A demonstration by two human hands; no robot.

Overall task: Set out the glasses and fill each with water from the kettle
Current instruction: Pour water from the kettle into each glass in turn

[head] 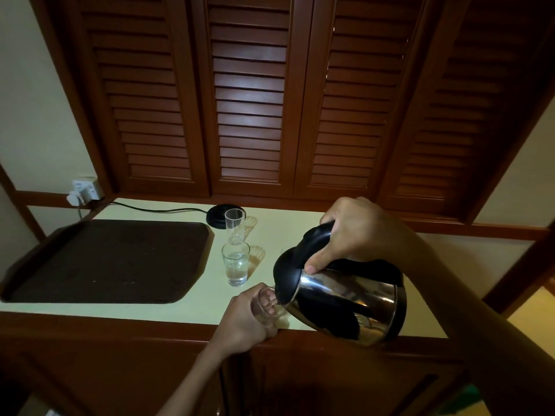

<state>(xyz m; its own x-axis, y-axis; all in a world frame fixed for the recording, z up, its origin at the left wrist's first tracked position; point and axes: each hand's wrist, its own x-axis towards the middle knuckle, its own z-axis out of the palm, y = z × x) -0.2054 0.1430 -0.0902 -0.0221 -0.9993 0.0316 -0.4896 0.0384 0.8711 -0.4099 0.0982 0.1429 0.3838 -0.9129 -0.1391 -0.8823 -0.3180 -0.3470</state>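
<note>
A: Which glasses hold water?

B: The middle glass [235, 267], a clear tapered tumbler on the pale counter [168, 307], has water low in it. The far glass [234, 225], clear as well, looks empty; it stands just in front of the round black kettle base [220, 216].

A: And the third?

B: The near glass [271, 304] sits at the counter's front edge. The left hand [247, 318] has its grip closed around it, fingers showing through the clear wall. How much is inside I cannot tell.

A: The kettle?

B: The kettle [342, 298] is polished steel with a black lid and handle, tilted left, its spout right over the near glass. The right hand [357, 232] has its grip wrapped tight on the handle, thumb pressing the lid.

A: Anything else?

B: A dark brown rectangular tray [111, 262] with rounded corners, matte and flat, lies left of the glasses.
</note>
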